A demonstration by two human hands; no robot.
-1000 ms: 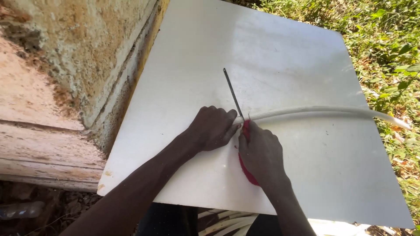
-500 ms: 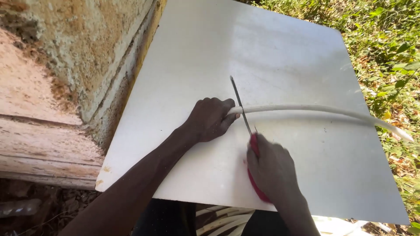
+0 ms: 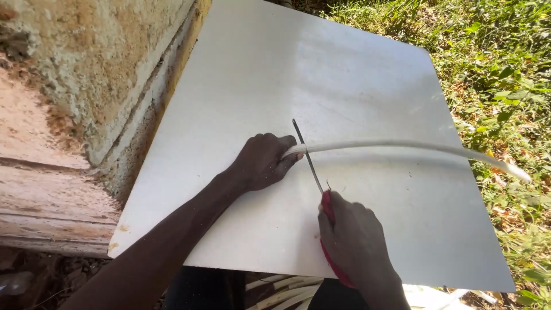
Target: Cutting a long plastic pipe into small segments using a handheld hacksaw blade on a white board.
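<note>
One white pipe (image 3: 402,146), mid-frame on our bench (image 3: 258,69): left hand (image 3: 261,161) grips its end, right hand (image 3: 353,241) grips red-handled saw (image 3: 310,158); cut looks unfinished, pipe apparently whole.

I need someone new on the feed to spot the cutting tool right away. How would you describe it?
Find the big white flat board leaning by the rough plastered wall. Near its middle the left hand pins one end of a long pale curved strip. The tool is the thin dark metal blade with a red handle crossing that strip, gripped by the right hand; it is the only dark, straight thing there.
</note>
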